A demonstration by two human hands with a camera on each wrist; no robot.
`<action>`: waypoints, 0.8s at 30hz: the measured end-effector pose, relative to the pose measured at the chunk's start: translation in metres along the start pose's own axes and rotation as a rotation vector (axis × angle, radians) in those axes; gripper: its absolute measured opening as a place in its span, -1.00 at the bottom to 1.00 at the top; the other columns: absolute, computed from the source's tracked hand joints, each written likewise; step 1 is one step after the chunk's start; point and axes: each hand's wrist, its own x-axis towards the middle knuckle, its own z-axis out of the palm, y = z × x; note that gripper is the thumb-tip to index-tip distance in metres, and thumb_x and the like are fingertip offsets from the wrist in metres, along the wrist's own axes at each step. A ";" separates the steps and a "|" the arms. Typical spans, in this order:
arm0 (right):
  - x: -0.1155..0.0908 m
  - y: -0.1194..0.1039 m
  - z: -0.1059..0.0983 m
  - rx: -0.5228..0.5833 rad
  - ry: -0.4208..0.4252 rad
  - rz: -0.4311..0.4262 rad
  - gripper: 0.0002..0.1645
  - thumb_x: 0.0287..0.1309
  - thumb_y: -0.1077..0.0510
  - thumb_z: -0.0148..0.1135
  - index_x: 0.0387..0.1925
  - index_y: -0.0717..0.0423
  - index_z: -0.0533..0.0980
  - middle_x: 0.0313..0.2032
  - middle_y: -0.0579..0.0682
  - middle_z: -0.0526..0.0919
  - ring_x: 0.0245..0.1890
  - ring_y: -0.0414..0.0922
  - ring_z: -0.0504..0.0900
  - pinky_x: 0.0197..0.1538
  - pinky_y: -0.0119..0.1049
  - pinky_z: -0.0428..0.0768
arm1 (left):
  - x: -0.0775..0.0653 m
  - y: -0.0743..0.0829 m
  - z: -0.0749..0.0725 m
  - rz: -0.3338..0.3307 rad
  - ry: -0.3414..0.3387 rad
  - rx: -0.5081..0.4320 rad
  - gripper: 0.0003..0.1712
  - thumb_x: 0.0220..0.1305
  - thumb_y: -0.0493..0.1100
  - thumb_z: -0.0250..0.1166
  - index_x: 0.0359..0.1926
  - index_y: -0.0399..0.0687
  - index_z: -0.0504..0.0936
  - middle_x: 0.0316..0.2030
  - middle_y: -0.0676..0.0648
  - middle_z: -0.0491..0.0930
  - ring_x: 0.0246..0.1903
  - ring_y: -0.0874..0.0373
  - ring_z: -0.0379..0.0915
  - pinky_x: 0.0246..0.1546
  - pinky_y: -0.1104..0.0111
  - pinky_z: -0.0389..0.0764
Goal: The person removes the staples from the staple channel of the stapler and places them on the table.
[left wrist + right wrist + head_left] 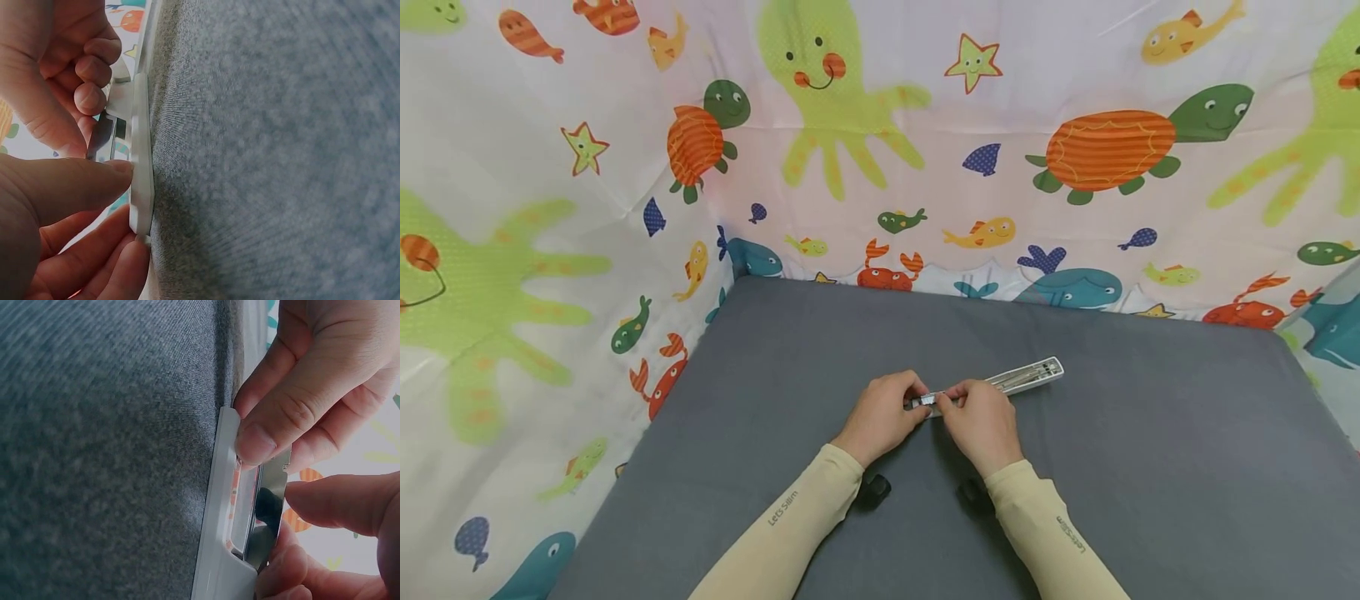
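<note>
A long, slim white plastic strip (1026, 377) with metal parts along its inside lies at a slant on the grey cloth. My left hand (883, 417) holds its near-left end, and the left thumb presses on the rim (142, 187) in the left wrist view. Over the open recess of that end stands a small shiny metal piece (267, 509), raised at an angle. My right hand (983, 423) pinches this piece between thumb and fingertips. The two hands nearly meet, and in the head view they hide most of the strip's left half.
Grey cloth (1150, 467) covers the table. Behind it and on the left hangs a white curtain (865, 75) printed with sea animals. A dark wrist camera (872, 492) sits under the left wrist, another (973, 496) by the right. Both forearms wear beige sleeves (797, 521).
</note>
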 end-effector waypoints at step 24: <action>0.001 0.002 0.000 -0.005 0.038 -0.056 -0.80 0.31 0.07 0.52 -0.25 0.14 0.80 -0.50 -0.02 0.68 -0.53 -0.14 0.53 -0.39 -0.21 0.44 | 0.000 -0.001 0.003 0.028 0.009 -0.001 -0.85 0.42 -0.10 0.51 -0.06 0.02 0.76 -0.18 0.01 0.77 -0.24 0.13 0.60 -0.16 0.30 0.61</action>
